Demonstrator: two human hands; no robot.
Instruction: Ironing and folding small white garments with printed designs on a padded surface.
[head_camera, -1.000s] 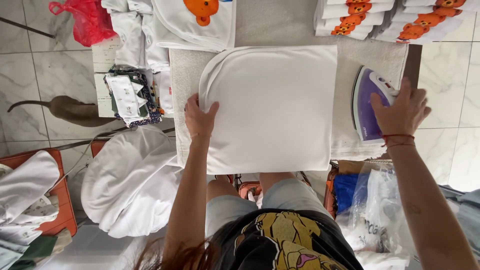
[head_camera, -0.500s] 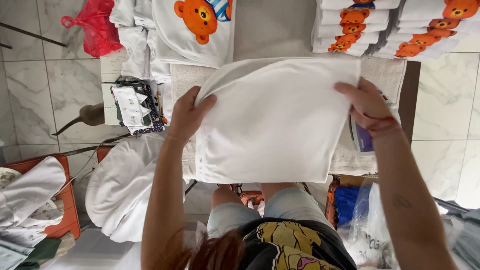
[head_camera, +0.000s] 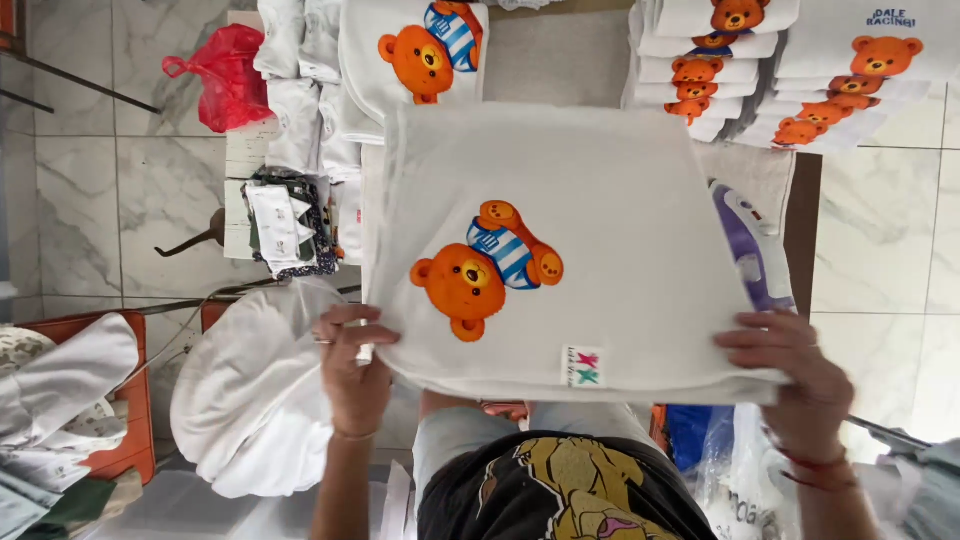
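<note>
I hold up a folded white garment (head_camera: 640, 230) printed with an orange bear in a blue striped shirt. My left hand (head_camera: 352, 368) grips its near left corner. My right hand (head_camera: 795, 372) grips its near right corner. The garment is lifted above the ironing table and hides most of it. A purple and white iron (head_camera: 752, 255) lies on the table just beyond my right hand, partly covered by the garment.
Stacks of folded bear-print garments (head_camera: 740, 70) stand at the far right, more folded ones (head_camera: 400, 60) at the far left. A white bundle (head_camera: 255, 400) sits at my left, a red bag (head_camera: 230, 80) on the tiled floor, an orange crate (head_camera: 125, 410) of clothes.
I have picked the garment up off the table and turned it over, so the bear print now faces me. My right hand left the iron and took the right corner.
</note>
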